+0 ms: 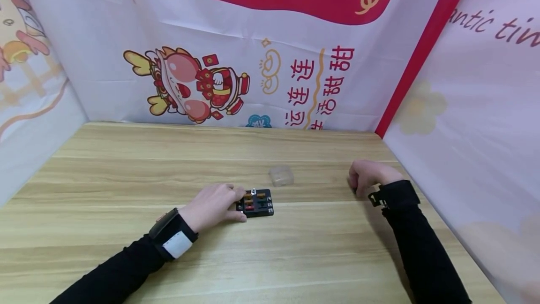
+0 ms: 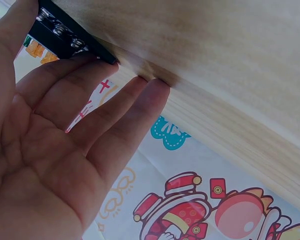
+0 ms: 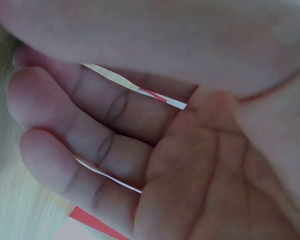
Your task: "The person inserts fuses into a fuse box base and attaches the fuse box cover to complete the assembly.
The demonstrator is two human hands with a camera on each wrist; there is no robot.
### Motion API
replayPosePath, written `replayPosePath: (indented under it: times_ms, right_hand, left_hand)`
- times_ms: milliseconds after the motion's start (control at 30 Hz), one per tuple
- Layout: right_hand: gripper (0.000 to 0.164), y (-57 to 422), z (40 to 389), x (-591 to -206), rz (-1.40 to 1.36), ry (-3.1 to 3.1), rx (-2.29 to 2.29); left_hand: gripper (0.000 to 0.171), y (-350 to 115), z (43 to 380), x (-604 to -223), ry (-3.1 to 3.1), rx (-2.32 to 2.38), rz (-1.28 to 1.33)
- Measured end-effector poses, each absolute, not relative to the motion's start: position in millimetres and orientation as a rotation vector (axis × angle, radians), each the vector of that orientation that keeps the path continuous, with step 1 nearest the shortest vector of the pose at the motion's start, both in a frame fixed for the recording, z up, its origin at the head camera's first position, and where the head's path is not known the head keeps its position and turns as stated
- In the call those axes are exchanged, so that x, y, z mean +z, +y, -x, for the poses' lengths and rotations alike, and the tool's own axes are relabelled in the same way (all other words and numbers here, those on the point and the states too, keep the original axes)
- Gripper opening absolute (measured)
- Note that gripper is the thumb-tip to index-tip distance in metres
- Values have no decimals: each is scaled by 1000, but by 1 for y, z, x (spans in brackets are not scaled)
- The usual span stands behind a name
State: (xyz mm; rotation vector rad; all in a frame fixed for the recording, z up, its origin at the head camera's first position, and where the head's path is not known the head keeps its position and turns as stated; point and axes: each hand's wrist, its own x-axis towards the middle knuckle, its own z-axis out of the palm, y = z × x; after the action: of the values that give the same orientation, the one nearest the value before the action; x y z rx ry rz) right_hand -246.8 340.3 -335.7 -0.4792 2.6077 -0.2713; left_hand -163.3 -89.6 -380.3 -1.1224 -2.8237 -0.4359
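Observation:
A black fuse block [image 1: 263,210] with orange and red blade fuses and screw terminals lies on the wooden table. My left hand [image 1: 215,208] grips its left end, thumb at the near edge and fingers at the far edge. In the left wrist view, the block's dark side [image 2: 65,35] shows between thumb and fingers, with the other fingertips [image 2: 160,87] down at the tabletop. Off to the right, my right hand [image 1: 369,177] is lowered to the table with bent fingers. Its thumb [image 3: 115,30] covers the index fingertip, so I cannot tell whether something small is pinched there.
Just behind the fuse block is a clear plastic cover [image 1: 281,176]. The wooden table [image 1: 295,262] meets a printed cloth backdrop [image 1: 236,22] at the back, and more cloth [image 1: 476,154] hangs along the right side.

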Motion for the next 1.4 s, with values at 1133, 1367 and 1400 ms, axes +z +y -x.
replayPosePath:
  times_ms: [1133, 1367, 1400]
  right_hand:
    - [20, 337, 252, -337, 572, 2584, -435]
    - [20, 334, 251, -334, 650, 2638, -468]
    - [20, 335, 252, -334, 656, 2646, -464]
  left_hand:
    - [44, -90, 163, -380, -2791, -430, 1134]
    - [46, -90, 163, -380, -2798, -416, 1127]
    - [46, -91, 163, -380, -2798, -415, 1127]
